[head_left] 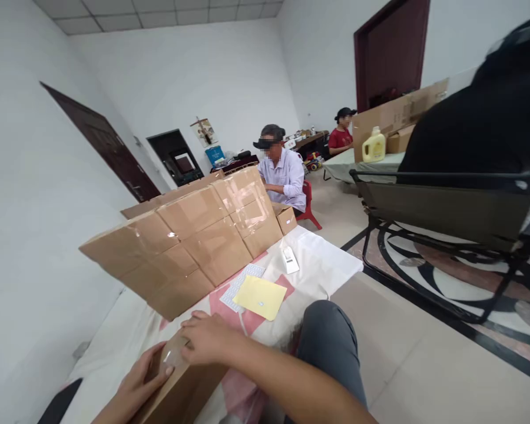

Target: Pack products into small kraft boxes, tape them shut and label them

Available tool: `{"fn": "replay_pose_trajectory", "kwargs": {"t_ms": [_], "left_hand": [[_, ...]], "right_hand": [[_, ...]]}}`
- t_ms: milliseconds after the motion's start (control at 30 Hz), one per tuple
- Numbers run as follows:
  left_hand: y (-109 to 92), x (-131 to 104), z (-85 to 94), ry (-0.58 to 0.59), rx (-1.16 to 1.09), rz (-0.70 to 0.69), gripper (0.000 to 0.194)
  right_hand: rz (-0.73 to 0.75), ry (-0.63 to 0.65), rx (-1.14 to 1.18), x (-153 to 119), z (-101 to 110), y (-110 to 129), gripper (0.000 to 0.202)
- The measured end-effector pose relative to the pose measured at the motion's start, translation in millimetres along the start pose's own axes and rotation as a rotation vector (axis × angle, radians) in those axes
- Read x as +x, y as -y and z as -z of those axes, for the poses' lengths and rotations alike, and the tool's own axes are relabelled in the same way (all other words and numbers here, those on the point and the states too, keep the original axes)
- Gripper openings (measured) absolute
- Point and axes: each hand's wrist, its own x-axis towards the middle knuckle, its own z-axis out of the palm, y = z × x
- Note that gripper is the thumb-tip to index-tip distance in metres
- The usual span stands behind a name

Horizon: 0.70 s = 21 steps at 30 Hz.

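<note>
A long brown cardboard box (194, 386) lies at a slant close in front of me. My left hand (139, 380) grips its near left side, thumb laid over the top and fingers bent round the edge. Across the far end of the box reaches my right hand (207, 338), its fingers curled down against the top. Between the two hands shows a shiny, clear piece of plastic (172, 351), with the right fingertips on it. Whether it is film, tape or a bag I cannot tell.
A taped cardboard partition (212, 247) stands on the cloth-covered table (331, 259). Beside it lie a yellow sheet (262, 297), a white patterned sheet (236, 290) and a small white device (290, 259). A small carton (287, 219) sits behind. Several people sit nearby; a folding chair (441, 206) is at right.
</note>
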Motion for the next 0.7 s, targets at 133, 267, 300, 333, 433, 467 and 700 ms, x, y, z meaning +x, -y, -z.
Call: {"fn": "replay_pose_trajectory", "kwargs": {"t_ms": [133,267,300,333,433,467,700], "left_hand": [[-3,6,2.5,0.043,-0.107,0.097,0.064],[-8,15,3.5,-0.004,-0.118,0.126,0.056],[-9,16,3.8,-0.015,-0.116,0.128,0.054],[-11,17,4.1,-0.032,-0.11,0.135,0.053],[-18,14,5.1,-0.126,-0.074,0.161,0.048],[-23,12,5.3,-0.144,-0.062,0.167,0.047],[-62,-4,7.5,-0.101,0.022,0.24,0.054]], "right_hand": [[0.005,0.006,0.013,12,-10,-9,0.034],[0.064,0.022,0.075,20,-7,-20,0.034],[0.083,0.039,0.094,20,-4,-22,0.033],[0.098,0.054,0.118,19,1,-25,0.032],[0.058,0.119,0.202,14,23,-35,0.032],[0.015,0.152,0.226,12,32,-40,0.033],[-0.63,0.095,0.269,-2,47,-90,0.05]]}}
